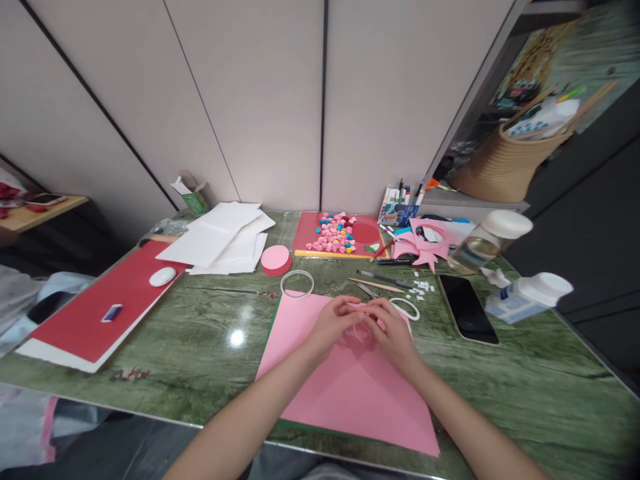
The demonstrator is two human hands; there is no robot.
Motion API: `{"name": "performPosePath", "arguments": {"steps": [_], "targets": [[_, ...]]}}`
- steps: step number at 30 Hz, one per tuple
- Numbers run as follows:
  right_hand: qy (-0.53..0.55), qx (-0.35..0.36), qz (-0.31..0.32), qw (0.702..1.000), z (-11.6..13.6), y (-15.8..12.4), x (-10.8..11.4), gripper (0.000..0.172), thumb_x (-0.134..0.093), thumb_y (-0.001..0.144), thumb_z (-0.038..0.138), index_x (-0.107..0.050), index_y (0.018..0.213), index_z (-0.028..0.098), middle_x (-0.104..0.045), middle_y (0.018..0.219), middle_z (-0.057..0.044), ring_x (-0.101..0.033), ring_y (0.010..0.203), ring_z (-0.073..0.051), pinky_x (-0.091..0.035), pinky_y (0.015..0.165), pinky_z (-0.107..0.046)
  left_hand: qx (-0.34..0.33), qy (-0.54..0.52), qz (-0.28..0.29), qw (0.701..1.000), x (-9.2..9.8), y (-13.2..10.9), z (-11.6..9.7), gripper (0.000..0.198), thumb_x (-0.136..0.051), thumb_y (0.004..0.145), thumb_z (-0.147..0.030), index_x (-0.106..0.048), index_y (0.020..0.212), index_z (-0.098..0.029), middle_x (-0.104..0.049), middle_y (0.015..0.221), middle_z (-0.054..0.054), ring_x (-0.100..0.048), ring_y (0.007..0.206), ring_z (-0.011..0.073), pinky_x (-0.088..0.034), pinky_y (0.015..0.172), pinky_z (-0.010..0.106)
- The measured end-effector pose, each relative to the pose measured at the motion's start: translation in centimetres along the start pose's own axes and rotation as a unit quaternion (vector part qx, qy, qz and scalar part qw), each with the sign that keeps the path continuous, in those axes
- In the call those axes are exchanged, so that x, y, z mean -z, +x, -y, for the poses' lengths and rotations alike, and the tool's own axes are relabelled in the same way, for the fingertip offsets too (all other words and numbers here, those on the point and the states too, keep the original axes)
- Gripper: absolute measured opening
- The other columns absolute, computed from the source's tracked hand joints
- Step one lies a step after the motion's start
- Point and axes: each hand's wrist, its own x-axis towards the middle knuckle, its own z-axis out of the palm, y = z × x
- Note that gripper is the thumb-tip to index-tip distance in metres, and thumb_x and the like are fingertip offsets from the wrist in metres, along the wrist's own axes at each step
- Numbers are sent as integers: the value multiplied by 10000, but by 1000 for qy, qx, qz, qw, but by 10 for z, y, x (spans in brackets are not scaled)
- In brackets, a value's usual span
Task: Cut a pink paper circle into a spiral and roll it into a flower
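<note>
Centre frame: left hand (pixel 329 325) and right hand (pixel 394 331) pinched a pink paper piece (pixel 361 307) over a pink sheet (pixel 350 387); bottle (pixel 525 298) label illegible.

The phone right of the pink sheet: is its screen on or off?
Off. The phone lies face up on the green table, and its screen is plain black, with nothing lit.

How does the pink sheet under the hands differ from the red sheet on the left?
The pink sheet is paler and lies under the left hand and right hand; the red sheet is darker and carries a white oval object. Both lie flat on the green table.
</note>
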Motion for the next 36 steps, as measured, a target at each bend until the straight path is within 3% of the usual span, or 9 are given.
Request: {"name": "performPosePath", "arguments": {"steps": [8,13,24,31,36], "targets": [[-15,-14,-36,999,0,2,5,104,-536,759,284,-610,764,210,-488,805,-28,-503,714,-150,-406,650,-286,0,-6,9,1000,-2,-2,-5,344,-642,625,-251,-516,929,-150,-610,711,22,-572,640,116,-406,646,243],[-12,-16,-37,999,1,3,7,51,-562,724,231,-555,687,197,-485,783,-20,-499,697,-145,-402,630,-276,-1,-7,26,1000,-2,-3,-6,349,-634,626,-261,-517,937,-155,-610,691,18,-569,589,116,-408,610,247],[-17,18,-33,999,8,1,4,131,-560,703,190,-471,607,193,-481,742,-14,-494,752,-157,-394,654,-277,5,-12,69,998,-2,-4,-6,389,-679,572,-228,-536,921,-135,-587,665,11,-570,582,125,-448,623,290],[-35,22,-38,998,12,0,7,42,-532,743,231,-566,748,207,-494,794,-27,-501,666,-135,-414,629,-274,-7,-3,4,1000,-2,-4,-7,489,-663,598,-242,-474,1041,-159,-605,700,18,-577,612,122,-446,637,278],[-35,28,-41,998,10,-1,7,102,-509,774,241,-600,815,220,-500,819,-40,-515,730,-153,-422,672,-289,-3,-13,10,1000,1,-2,-7,517,-646,623,-226,-431,1089,-166,-609,716,22,-574,602,114,-447,637,274]]}}
